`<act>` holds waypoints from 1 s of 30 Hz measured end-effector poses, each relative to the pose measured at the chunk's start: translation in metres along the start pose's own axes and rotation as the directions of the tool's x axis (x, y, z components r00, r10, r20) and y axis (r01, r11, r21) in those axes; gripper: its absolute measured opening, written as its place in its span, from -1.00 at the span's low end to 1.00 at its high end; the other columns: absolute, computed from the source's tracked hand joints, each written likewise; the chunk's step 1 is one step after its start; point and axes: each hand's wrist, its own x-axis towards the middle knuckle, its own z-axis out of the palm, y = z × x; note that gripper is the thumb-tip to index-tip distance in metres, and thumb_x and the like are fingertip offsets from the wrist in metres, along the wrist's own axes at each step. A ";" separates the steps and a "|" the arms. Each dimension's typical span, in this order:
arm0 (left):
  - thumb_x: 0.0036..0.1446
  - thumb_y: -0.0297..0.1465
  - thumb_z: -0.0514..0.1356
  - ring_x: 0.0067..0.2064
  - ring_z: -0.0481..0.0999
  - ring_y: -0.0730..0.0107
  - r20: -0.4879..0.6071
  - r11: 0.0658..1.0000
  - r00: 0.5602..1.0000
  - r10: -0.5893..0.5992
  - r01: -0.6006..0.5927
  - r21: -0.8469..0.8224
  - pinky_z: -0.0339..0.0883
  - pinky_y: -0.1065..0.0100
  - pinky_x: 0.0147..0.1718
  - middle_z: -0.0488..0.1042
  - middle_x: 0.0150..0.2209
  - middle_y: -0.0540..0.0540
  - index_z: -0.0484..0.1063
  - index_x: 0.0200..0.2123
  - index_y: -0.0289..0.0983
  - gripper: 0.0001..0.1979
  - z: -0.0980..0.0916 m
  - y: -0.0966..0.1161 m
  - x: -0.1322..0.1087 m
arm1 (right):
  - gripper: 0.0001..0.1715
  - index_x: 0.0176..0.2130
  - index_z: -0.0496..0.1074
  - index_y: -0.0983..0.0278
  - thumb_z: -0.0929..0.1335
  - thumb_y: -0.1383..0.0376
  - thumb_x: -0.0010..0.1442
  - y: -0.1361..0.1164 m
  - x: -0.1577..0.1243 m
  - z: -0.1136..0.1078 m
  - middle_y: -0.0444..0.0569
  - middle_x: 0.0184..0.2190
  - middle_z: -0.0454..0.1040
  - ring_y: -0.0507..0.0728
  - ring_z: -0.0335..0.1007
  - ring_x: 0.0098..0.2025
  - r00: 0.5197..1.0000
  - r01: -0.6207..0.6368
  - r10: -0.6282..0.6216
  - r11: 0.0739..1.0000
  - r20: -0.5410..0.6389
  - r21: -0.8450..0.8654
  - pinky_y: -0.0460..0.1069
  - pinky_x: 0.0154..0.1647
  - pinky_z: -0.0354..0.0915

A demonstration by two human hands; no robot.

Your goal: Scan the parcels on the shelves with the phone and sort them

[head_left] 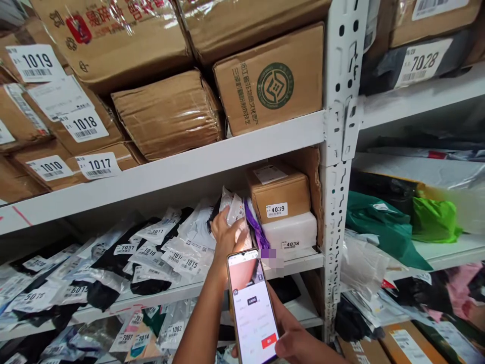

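Note:
My left hand (226, 230) reaches into the middle shelf, its fingers and thumb around a white plastic parcel bag (235, 208). In my right hand (290, 341) is a smartphone (253, 308), tilted upright, with the thumb near a red button low on the lit screen. The phone's screen shows a camera strip above a pale form; its small text is unreadable. Right of the left hand, a purple bag (255, 225) stands against a brown carton labelled 4039 (282, 194), which rests on a white wrapped parcel labelled 4038 (290, 232).
Labelled parcel bags (151, 253) lie in a slanted row to the left. Large cartons (166, 114) fill the shelf above, behind a white shelf edge (227, 151). A perforated white post (339, 167) divides off the right shelves, where a green bag (379, 217) lies.

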 end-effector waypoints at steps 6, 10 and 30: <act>0.16 -0.34 0.18 0.26 0.12 0.08 0.149 0.997 0.987 -0.056 0.063 -0.040 0.15 0.09 0.23 0.12 0.29 -0.13 0.54 -0.09 -0.20 -0.74 -0.021 -0.011 -0.002 | 0.50 0.35 -0.35 -0.01 0.55 0.30 -0.28 0.008 0.001 -0.013 0.14 0.06 0.42 0.40 0.55 -0.16 0.998 0.064 -0.063 0.996 -0.019 0.055 0.16 -0.27 0.36; 0.10 -0.28 0.25 0.12 0.27 -0.03 0.080 0.981 0.983 -0.167 0.158 0.112 0.17 -0.07 0.18 0.34 0.11 -0.21 0.51 -0.01 -0.22 -0.63 -0.023 0.000 0.012 | 0.47 0.35 -0.38 0.03 0.54 0.28 -0.23 0.009 0.002 -0.015 0.17 0.03 0.43 0.42 0.54 -0.13 0.999 0.033 -0.032 0.999 -0.015 0.023 0.17 -0.26 0.36; 0.02 -0.14 0.27 0.15 0.24 -0.15 -0.197 0.992 0.973 -0.120 0.123 0.002 0.18 -0.10 0.12 0.38 0.00 -0.35 0.37 -0.15 -0.33 -0.56 0.013 -0.003 -0.013 | 0.04 0.25 0.03 0.08 0.43 0.43 -0.14 -0.004 0.067 -0.009 0.12 -0.02 0.49 0.20 0.56 -0.39 0.989 0.130 -0.128 0.991 -0.072 0.020 -0.14 -0.69 0.32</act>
